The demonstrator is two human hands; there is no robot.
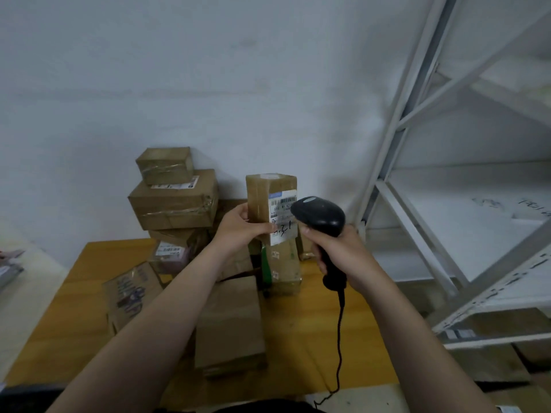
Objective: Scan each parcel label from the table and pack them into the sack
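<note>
My left hand [242,227] grips a tall taped cardboard parcel [262,198] upright above the wooden table [77,308]. Its white barcode label [281,217] faces me, with black handwriting on it. My right hand [337,251] holds a black corded barcode scanner [319,217] by its handle. The scanner head sits just in front of the label's right edge and hides part of it. Several other cardboard parcels [174,201] are stacked on the table behind and below. No sack is in view.
A flat brown parcel [231,320] lies in the middle of the table, and a printed box [131,293] lies to its left. A box with a green stripe [281,268] stands under the held parcel. White metal shelving [447,204] rises at the right. The scanner cable [339,338] hangs toward the front edge.
</note>
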